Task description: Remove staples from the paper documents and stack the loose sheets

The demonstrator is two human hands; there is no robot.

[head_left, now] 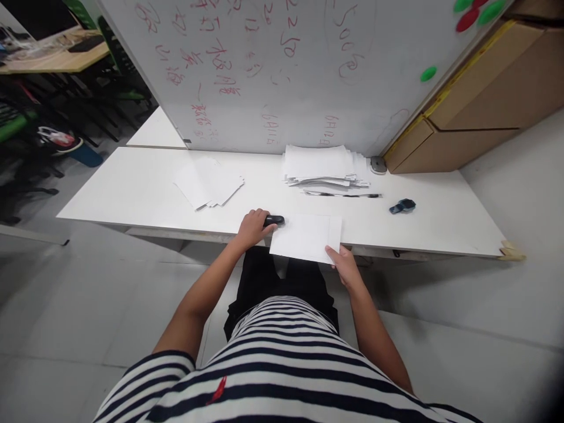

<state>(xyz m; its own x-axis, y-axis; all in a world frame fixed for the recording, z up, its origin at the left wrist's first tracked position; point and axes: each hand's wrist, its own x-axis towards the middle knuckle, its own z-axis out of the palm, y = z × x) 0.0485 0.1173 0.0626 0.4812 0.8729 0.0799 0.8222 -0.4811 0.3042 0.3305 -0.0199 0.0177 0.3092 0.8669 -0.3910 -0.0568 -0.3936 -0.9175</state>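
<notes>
At the table's front edge, my left hand (254, 228) is closed around a black stapler (274, 220). The stapler's front end meets the upper left corner of some white paper (306, 235); whether its jaws are pressed together cannot be made out. My right hand (343, 261) pinches the paper at its lower right corner, thumb on top and fingers beneath. Part of the paper overhangs the table edge. To the left lies a loose, fanned pile of white sheets (207, 182). Behind the held paper is a thicker stack of paper (317, 161).
A white table (132, 188) runs across the view, with a whiteboard (247, 76) standing along its back. A pen (343, 194) lies before the stack, and a small dark blue object (402, 206) sits farther right. Cardboard boxes (476, 111) are stacked at the back right.
</notes>
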